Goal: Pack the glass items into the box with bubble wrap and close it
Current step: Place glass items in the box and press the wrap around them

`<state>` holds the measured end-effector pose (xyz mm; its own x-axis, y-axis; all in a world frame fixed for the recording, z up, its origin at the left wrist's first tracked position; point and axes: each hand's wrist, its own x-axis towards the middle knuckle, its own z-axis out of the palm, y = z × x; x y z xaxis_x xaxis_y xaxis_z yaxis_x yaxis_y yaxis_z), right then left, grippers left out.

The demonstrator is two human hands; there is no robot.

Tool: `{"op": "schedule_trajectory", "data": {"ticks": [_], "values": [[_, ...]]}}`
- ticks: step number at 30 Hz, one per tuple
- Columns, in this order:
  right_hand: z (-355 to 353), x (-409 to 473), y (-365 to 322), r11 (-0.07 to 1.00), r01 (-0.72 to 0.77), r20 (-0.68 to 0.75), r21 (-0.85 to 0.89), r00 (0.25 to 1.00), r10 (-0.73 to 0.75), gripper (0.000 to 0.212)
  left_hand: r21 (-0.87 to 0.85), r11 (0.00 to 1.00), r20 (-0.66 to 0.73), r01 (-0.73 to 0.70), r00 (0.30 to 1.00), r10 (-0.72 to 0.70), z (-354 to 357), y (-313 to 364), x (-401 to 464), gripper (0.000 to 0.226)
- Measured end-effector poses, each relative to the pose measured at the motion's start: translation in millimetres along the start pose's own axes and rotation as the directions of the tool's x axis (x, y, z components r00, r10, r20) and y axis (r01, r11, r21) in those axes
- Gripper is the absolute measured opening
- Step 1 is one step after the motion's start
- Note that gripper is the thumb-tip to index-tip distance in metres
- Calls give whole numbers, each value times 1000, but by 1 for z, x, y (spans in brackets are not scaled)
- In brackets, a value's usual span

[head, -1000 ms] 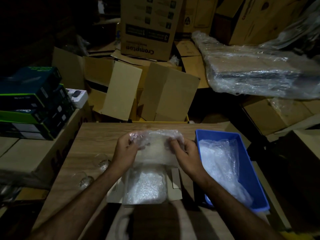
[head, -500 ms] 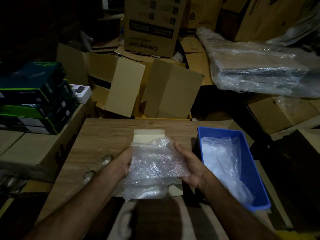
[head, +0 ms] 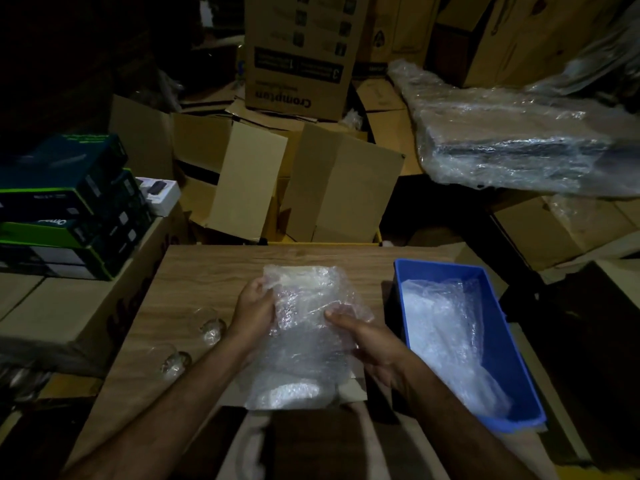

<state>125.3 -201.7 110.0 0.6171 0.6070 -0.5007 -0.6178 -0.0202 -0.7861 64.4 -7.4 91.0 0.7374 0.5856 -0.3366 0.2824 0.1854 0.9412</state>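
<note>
Both hands, left point(head: 254, 311) and right point(head: 372, 344), held a bubble wrap sheet point(head: 306, 334) in a pinching grip above the small box point(head: 353, 391). Two glasses point(head: 211, 329) lay left; a blue bin point(head: 512, 358) stood right on the table point(head: 207, 271).

On the wooden table point(head: 214, 271), bare surface lies open across the far edge and down the left side, broken only by two clear glasses point(head: 211, 329) lying near the left forearm. The middle is taken up by the bubble wrap sheet point(head: 304, 327) held over the small cardboard box point(head: 353, 389), and the blue tray point(head: 502, 327) with more wrap fills the right side, leaving a narrow strip between tray and box. Beyond the far edge stand cardboard cartons point(head: 343, 188), and stacked dark boxes point(head: 65, 202) wall the far left.
</note>
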Motion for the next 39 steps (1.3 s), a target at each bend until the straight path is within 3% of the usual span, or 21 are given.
{"op": "schedule_trajectory", "data": {"ticks": [3, 7, 11, 15, 20, 23, 25, 26, 28, 30, 32, 35, 39], "values": [[-2, 3, -9, 994, 33, 6, 104, 999, -34, 36, -18, 997, 9, -72, 997, 72, -4, 1, -1, 27], [-5, 3, -17, 999, 23, 30, -30, 999, -22, 40, -68, 996, -30, -65, 998, 64, -4, 15, 10, 46], [-9, -2, -6, 989, 43, 84, -144, 996, -31, 36, -246, 968, -48, -50, 998, 39, -6, 34, 15, 23], [-11, 8, -1, 947, 171, 32, -271, 985, -168, 44, -323, 946, 158, 23, 987, 30, -5, 46, 10, 39], [-9, 21, -18, 971, 239, -46, -3, 970, -239, 52, -102, 973, 334, 206, 929, -161, -9, 49, 5, 36], [-11, 30, -17, 946, 300, -181, -121, 930, -318, 43, -332, 863, 431, 381, 875, -221, -26, 40, 2, 54], [-12, 34, -11, 935, 307, -261, -179, 901, -346, 42, -438, 799, 459, 412, 867, -195, -31, 22, -4, 68], [-11, 35, -8, 935, 292, -286, -202, 895, -341, 47, -395, 845, 440, 362, 881, -171, -30, 10, -6, 76], [-8, 34, -4, 932, 249, -308, -262, 894, -325, 58, -129, 978, 366, 166, 924, -108, -20, -5, -13, 90], [-5, 31, -6, 899, 251, -257, -359, 899, -354, 54, -2, 1000, 231, 15, 973, -14, -8, -3, -16, 97], [-2, 26, -12, 850, 284, -173, -444, 903, -392, 40, -115, 993, 179, -7, 983, 27, -5, 7, -13, 91], [1, 29, -21, 816, 374, -68, -440, 892, -446, 27, -265, 963, 231, 46, 973, 17, -9, 21, -5, 85], [-2, 40, -21, 832, 409, -82, -375, 879, -469, 28, -219, 969, 381, 110, 925, -19, -7, 29, -8, 39]]}}
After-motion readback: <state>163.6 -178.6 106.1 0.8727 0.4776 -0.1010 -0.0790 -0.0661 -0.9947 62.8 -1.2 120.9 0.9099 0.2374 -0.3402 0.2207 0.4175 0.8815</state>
